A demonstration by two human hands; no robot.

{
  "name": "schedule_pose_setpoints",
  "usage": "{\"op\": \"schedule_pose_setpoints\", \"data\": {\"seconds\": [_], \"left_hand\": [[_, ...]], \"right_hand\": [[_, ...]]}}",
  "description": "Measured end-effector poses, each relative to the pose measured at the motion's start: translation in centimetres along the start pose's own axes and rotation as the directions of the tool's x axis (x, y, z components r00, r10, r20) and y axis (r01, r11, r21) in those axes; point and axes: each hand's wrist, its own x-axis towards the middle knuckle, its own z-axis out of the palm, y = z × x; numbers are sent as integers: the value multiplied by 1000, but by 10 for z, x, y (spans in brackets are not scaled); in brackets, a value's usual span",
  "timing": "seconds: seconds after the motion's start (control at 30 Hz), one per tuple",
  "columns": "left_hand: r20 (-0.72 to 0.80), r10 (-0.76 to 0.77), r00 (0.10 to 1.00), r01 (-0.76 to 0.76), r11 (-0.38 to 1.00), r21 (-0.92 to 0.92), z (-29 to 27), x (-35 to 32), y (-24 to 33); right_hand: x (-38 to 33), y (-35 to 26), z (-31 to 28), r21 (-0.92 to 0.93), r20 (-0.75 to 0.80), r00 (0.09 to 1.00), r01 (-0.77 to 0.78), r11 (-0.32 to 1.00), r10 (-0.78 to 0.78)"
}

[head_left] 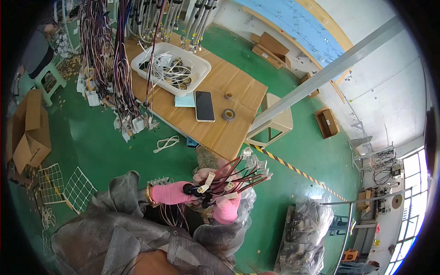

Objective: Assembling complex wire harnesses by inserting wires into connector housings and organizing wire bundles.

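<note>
Low in front of me, a wire harness [240,179] of dark red and black wires is held in both hands. Clear and white plastic connectors tip its wires, fanning out to the right. My left hand [173,193], in a pink glove with a gold band at the wrist, closes on the bundle next to some round black parts [197,190]. My right hand [226,209], gloved in pink too, grips the bundle from the right, its fingers partly hidden by wires and connectors. More thin wires [172,214] hang below my left hand toward my lap.
Ahead stands a cardboard-topped table [233,133] with a white tub [201,75] of cables, a phone [204,106] and tape rolls [228,114]. Harness bundles [121,68] hang at its left. A metal post [321,75] and a beige stool [279,117] are right; bagged goods [309,224] lie lower right.
</note>
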Motion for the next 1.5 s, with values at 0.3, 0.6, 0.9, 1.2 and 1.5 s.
{"op": "schedule_pose_setpoints", "data": {"seconds": [0.3,0.6,0.9,1.2,1.5], "left_hand": [[-27,114,993,-112,991,72,0,-3,-2],[-9,179,984,-179,984,25,-7,-3,-22],[-139,86,986,-61,983,175,4,-13,16],[-162,226,960,-187,956,225,12,-13,26],[-177,-21,984,62,970,235,16,-13,36]], "right_hand": [[0,6,5,-81,39,997,65,995,-62],[1,-2,23,-111,-55,993,100,989,-106],[8,-23,38,-350,-396,828,263,899,-396],[13,-32,32,-253,-506,794,237,938,-337],[8,-39,21,-340,-464,819,186,922,-337]]}}
